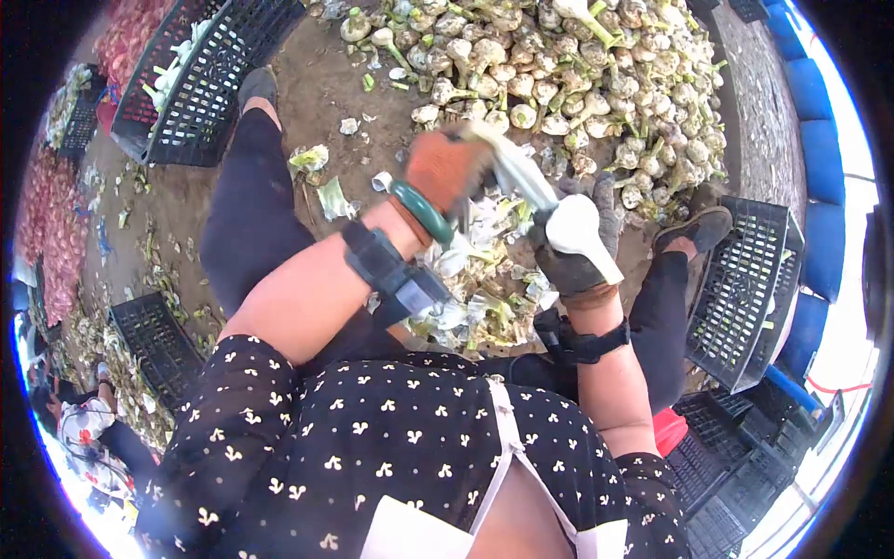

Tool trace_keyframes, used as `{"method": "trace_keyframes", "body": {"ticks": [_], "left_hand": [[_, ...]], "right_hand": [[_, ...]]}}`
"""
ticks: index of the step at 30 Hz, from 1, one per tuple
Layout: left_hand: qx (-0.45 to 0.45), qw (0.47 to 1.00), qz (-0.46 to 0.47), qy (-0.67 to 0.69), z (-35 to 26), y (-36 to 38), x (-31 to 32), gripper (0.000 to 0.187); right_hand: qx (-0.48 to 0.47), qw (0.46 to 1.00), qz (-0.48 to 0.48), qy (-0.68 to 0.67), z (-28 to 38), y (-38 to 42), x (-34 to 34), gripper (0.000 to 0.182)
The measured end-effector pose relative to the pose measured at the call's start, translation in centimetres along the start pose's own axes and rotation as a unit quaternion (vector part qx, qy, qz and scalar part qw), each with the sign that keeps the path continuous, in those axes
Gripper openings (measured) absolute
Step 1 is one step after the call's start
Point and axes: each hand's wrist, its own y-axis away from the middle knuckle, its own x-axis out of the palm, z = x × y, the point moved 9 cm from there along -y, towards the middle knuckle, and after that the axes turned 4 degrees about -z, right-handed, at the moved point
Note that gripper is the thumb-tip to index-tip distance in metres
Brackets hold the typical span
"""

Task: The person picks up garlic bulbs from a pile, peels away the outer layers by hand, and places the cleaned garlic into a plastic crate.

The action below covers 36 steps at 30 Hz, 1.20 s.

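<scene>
My right hand (573, 265), in a dark glove, is closed around a clean white garlic bulb (575, 226) whose cut stem points down and right. My left hand (449, 170) wears an orange glove, with a green bangle at the wrist, and is smeared by motion. From its fingers a pale strip of garlic skin (523, 173) stretches toward the bulb. Loose garlic peelings (484, 298) lie heaped below, between my legs. Just beyond both hands spreads a large pile of unpeeled garlic bulbs (559, 70) with dirty skins and short stems.
A black crate (196, 93) with white garlic stands at upper left; another crate (745, 289) is by my right foot. More crates (736, 456) are stacked at lower right. Red net sacks (56, 224) line the left. Another person (88, 429) sits at lower left.
</scene>
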Motion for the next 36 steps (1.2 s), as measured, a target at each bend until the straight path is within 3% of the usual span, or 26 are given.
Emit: {"method": "trace_keyframes", "body": {"ticks": [1, 2, 3, 4, 5, 6, 7, 8, 9, 10, 14, 16, 18, 20, 22, 23, 24, 26, 27, 28, 29, 30, 31, 32, 34, 36], "left_hand": [[-0.018, 1.000, 0.001, 0.025, 0.2, -1.1, -1.3, 0.026], [-0.036, 0.998, 0.001, 0.050, 0.4, -2.2, -2.7, 0.028], [-0.090, 0.991, 0.045, 0.084, 1.6, -2.5, -2.2, 0.031], [-0.090, 0.991, 0.046, 0.083, 2.5, -2.4, -2.3, 0.031], [0.108, 0.945, 0.222, -0.217, 1.6, -0.8, 0.7, 0.031], [0.288, 0.744, 0.360, -0.483, 2.7, 2.3, 3.3, 0.031], [0.287, 0.744, 0.360, -0.485, 2.3, 3.1, 3.7, 0.031], [0.256, 0.776, 0.318, -0.481, 1.7, 3.1, 3.9, 0.035], [0.223, 0.805, 0.275, -0.476, 1.1, 3.1, 4.0, 0.041], [0.271, 0.834, 0.224, -0.424, -0.9, 3.2, 4.2, 0.043], [0.357, 0.782, 0.192, -0.473, -2.2, 4.5, 5.7, 0.037], [0.392, 0.758, 0.163, -0.495, -2.3, 4.9, 5.6, 0.034], [0.492, 0.721, 0.125, -0.471, -3.4, 6.5, 5.6, 0.027], [0.518, 0.709, 0.155, -0.452, -3.8, 6.3, 5.6, 0.025], [0.561, 0.646, 0.243, -0.457, -3.5, 7.6, 6.5, 0.026], [0.542, 0.635, 0.269, -0.480, -2.6, 7.6, 6.9, 0.026], [0.541, 0.635, 0.271, -0.481, -2.3, 7.7, 6.8, 0.026], [0.444, 0.740, 0.183, -0.470, -2.2, 4.9, 5.4, 0.025], [0.371, 0.820, 0.125, -0.418, -2.4, 2.9, 4.0, 0.024], [0.299, 0.889, 0.138, -0.318, -1.9, 1.6, 3.1, 0.034], [0.151, 0.919, 0.234, -0.279, 0.9, 1.2, 3.5, 0.041], [-0.001, 0.918, 0.322, -0.233, 3.4, 2.2, 4.0, 0.048], [-0.096, 0.910, 0.341, -0.214, 4.5, 4.1, 4.1, 0.061], [0.051, 0.912, 0.339, -0.227, 5.3, 4.1, 5.3, 0.068], [0.080, 0.922, 0.290, -0.245, 4.9, 5.0, 6.1, 0.068], [0.116, 0.920, 0.253, -0.275, 3.6, 5.3, 6.0, 0.063]], "right_hand": [[0.196, 0.910, 0.128, -0.342, -2.1, 0.6, 2.1, 0.045], [0.354, 0.657, 0.233, -0.623, -0.9, 2.5, 4.6, 0.045], [0.352, 0.725, 0.165, -0.568, -1.8, 2.3, 3.7, 0.049], [0.351, 0.725, 0.164, -0.569, -1.3, 2.5, 3.8, 0.049], [0.326, 0.788, 0.146, -0.502, -1.2, 2.1, 3.3, 0.051], [0.297, 0.843, 0.127, -0.431, -1.3, 1.8, 2.8, 0.053], [0.328, 0.788, 0.158, -0.496, -1.8, 2.2, 3.1, 0.050], [0.332, 0.786, 0.157, -0.497, -2.5, 2.3, 3.0, 0.050], [0.332, 0.824, 0.162, -0.430, -3.5, 2.5, 2.7, 0.046], [0.329, 0.857, 0.166, -0.361, -3.6, 2.7, 2.7, 0.043], [0.222, 0.907, 0.219, -0.283, -0.3, 3.0, 3.2, 0.040], [0.238, 0.904, 0.214, -0.284, -0.1, 3.1, 3.1, 0.042], [0.254, 0.888, 0.237, -0.301, -0.2, 3.5, 3.3, 0.045], [0.249, 0.896, 0.310, -0.196, -0.3, 3.9, 2.9, 0.049], [0.268, 0.863, 0.423, -0.062, -0.4, 5.3, 3.7, 0.052], [0.268, 0.853, 0.437, -0.095, 0.0, 5.9, 4.2, 0.055], [0.270, 0.852, 0.437, -0.097, -0.1, 6.0, 4.2, 0.055], [0.270, 0.851, 0.437, -0.106, -0.6, 5.8, 4.0, 0.056], [0.245, 0.874, 0.405, -0.110, -0.9, 5.4, 3.7, 0.050], [0.244, 0.876, 0.401, -0.110, -1.0, 5.4, 3.6, 0.050], [0.246, 0.900, 0.312, -0.178, -0.9, 4.5, 3.0, 0.046], [0.243, 0.913, 0.220, -0.244, -0.3, 3.5, 2.4, 0.042], [0.211, 0.935, 0.193, -0.209, 0.3, 2.9, 2.0, 0.039], [0.210, 0.936, 0.189, -0.212, -0.1, 2.9, 2.3, 0.039], [0.122, 0.980, 0.140, -0.070, -0.4, 2.5, 2.1, 0.038], [0.069, 0.991, 0.112, -0.038, 0.6, 2.5, 2.2, 0.035]]}}
